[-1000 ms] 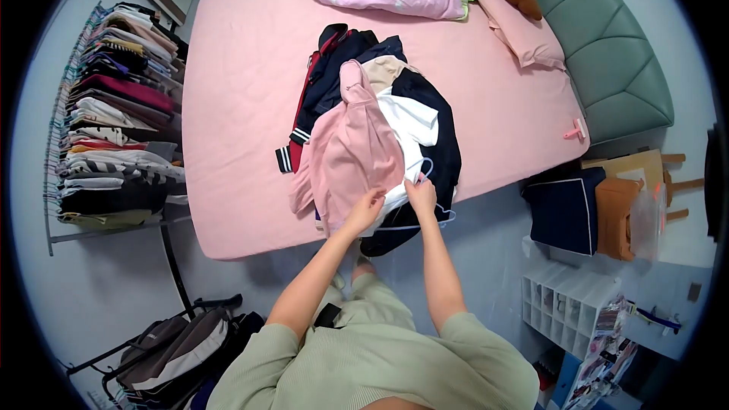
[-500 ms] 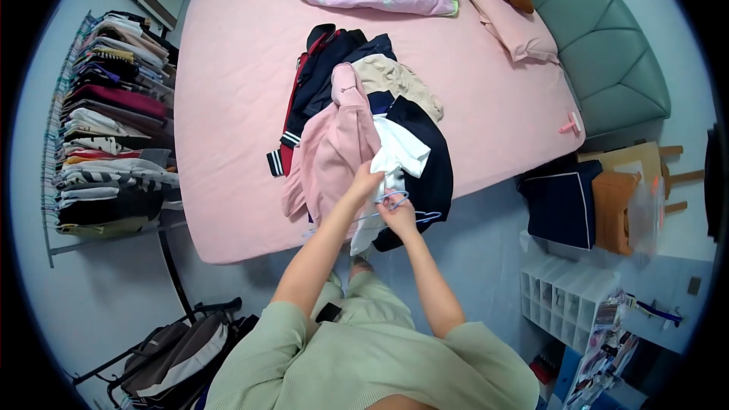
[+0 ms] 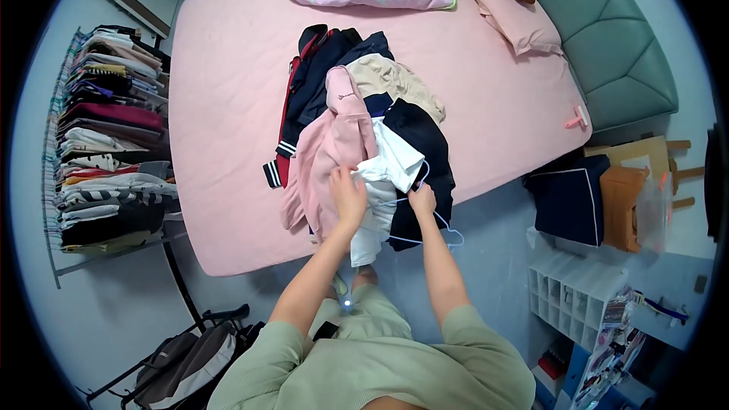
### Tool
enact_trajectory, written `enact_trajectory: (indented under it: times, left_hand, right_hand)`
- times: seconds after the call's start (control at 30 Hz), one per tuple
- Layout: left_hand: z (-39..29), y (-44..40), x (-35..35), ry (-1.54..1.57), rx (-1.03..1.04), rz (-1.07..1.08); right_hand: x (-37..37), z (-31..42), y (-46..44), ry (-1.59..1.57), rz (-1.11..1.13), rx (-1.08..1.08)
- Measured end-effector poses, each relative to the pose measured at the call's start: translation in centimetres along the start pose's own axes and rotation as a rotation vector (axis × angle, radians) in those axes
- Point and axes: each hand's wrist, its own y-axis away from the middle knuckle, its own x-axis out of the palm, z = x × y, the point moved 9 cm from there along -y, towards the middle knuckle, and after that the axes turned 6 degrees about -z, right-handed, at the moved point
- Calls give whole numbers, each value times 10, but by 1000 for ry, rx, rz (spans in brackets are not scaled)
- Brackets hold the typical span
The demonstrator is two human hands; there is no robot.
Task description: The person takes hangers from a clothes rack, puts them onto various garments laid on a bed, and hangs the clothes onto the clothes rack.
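A white shirt point(image 3: 395, 153) hangs over the near edge of the bed, lying on top of a clothes pile. My left hand point(image 3: 348, 196) is closed on the shirt's left side, beside a pink hoodie point(image 3: 323, 140). In my right hand point(image 3: 423, 201) is a light blue hanger point(image 3: 460, 238), gripped near its hook. One part of the hanger reaches left across the shirt; whether it lies inside the fabric I cannot tell. Black garment cloth point(image 3: 425, 137) spreads under and right of the shirt.
Dark jackets point(image 3: 323, 83) and beige trousers point(image 3: 399, 80) lie farther up the pink bed point(image 3: 228, 106). A clothes rack point(image 3: 114, 152) stands left. Storage bags point(image 3: 569, 201) and a white shelf unit point(image 3: 566, 296) are at the right.
My hands have moved apart, the left one to the left along the shirt and the right one to the right with the hanger. The hanger has turned and shifted right.
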Motion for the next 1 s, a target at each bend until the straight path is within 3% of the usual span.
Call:
enact_trajectory:
  times: [0.07,0.17,0.3,0.33,0.37,0.4,0.43,0.5,0.57,0.7,0.77,0.87,0.9,0.97,1.0]
  left_hand:
    - [-43,4,-9,-197,136,60]
    - [-21,19,38,253,-120,405]
    - [14,37,101,213,-137,632]
    - [16,37,110,240,-250,712]
    - [28,46,123,290,-507,850]
    - [14,49,116,358,-652,859]
    - [-8,54,103,425,-797,865]
    - [-30,48,97,632,-893,749]
    - [-3,43,115,631,-871,689]
    - [-56,15,73,753,-590,726]
    - [-65,-3,37,711,-520,598]
    - [-33,-5,19,799,-573,563]
    - [-34,-4,4,864,-648,444]
    - [-45,3,-29,991,-796,197]
    - [-36,3,-32,1037,-782,201]
  right_hand:
    - [-2,-2,-2,-97,12,-50]
    - [-6,-20,-4,-327,-14,-172]
    - [-51,-2,33,-859,120,-208]
    - [-59,1,42,-920,131,-210]
    - [-66,4,52,-982,143,-210]
    - [-70,9,65,-1003,201,-205]
    - [-82,23,84,-951,232,-220]
    - [-80,41,112,-730,318,-319]
    - [-94,69,142,-607,354,-425]
    - [-97,77,155,-465,395,-492]
    - [-137,92,156,-578,396,-479]
    - [-206,100,141,-854,175,-552]
    - [-221,96,133,-887,105,-520]
    - [-236,98,118,-909,134,-481]
    - [-235,106,114,-868,219,-508]
